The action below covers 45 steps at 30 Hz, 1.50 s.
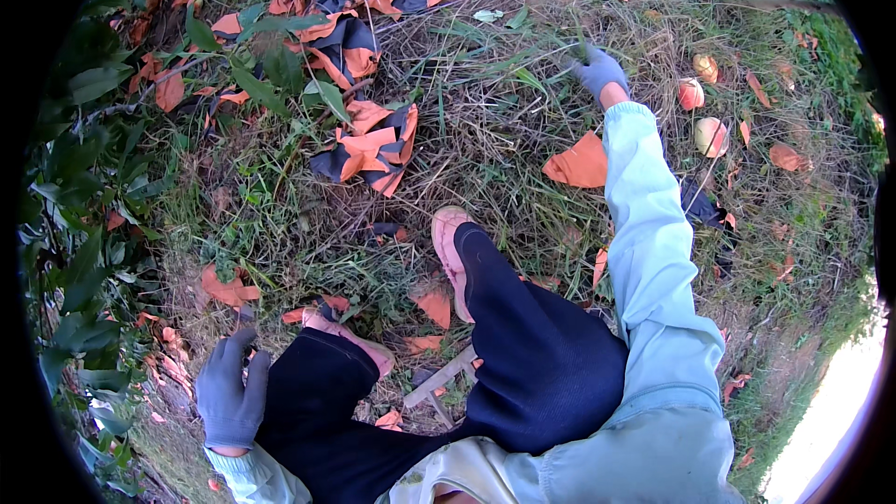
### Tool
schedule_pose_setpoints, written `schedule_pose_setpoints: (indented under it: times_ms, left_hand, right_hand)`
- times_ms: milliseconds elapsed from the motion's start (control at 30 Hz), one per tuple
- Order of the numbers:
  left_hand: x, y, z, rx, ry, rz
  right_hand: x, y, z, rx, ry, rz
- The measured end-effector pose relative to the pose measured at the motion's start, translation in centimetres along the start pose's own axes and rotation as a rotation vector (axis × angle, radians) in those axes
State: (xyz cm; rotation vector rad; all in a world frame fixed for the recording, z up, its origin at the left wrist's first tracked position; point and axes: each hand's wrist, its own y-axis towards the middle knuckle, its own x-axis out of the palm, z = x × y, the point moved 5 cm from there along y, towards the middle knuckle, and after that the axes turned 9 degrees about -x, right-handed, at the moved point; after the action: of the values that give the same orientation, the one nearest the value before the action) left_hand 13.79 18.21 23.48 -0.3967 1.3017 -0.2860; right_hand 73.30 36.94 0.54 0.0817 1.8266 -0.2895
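My right hand, in a grey glove, reaches far out over the grass at the end of a stretched arm in a pale blue-green sleeve. Its fingers look curled in among green grass blades; what they hold, if anything, I cannot make out. To the right of it lie three red-and-yellow apples on the ground. An orange paper piece rests just nearer than the hand. My left hand, gloved alike, hovers beside my left knee with fingers loosely bent and apart, holding nothing.
Crumpled orange-and-black paper pieces litter the grass, densest at the far left. Leafy branches crowd the left side. A low wooden seat frame shows between my legs. My pink shoes stand on the grass.
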Motion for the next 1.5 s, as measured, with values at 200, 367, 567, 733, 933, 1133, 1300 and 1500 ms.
schedule_pose_setpoints:
  times_ms: [200,367,567,733,933,1133,1300,1500]
  left_hand:
    - [-0.3,-0.6,-0.3,0.044,-0.024,0.029]
    - [-0.6,-1.7,-0.7,0.033,-0.036,0.034]
    - [-0.7,-2.6,-2.0,0.051,-0.066,0.077]
    - [-1.3,-3.7,-3.0,-0.011,-0.109,0.068]
    - [-1.5,-4.7,-4.1,-0.033,-0.177,0.068]
    - [-1.6,-5.7,-5.5,-0.091,-0.188,0.063]
    - [-2.0,-6.9,-6.8,-0.084,-0.246,0.106]
    - [-1.9,-7.9,-9.6,-0.053,-0.282,0.158]
  right_hand:
    - [-0.6,-3.0,-0.5,0.146,-0.229,-0.093]
    - [-3.3,-8.7,0.3,0.272,-0.109,0.113]
    - [-7.8,-15.0,-6.3,0.162,-0.088,0.046]
    - [-7.7,-19.5,-13.8,-0.197,-0.103,0.349]
    - [0.3,-18.7,-13.8,-0.308,0.012,-0.272]
    - [3.8,-16.6,-16.2,-0.303,0.158,-0.134]
    - [9.3,-15.6,-15.4,-0.142,0.392,-0.131]
    - [10.4,-16.2,-14.9,-0.215,0.276,-0.188]
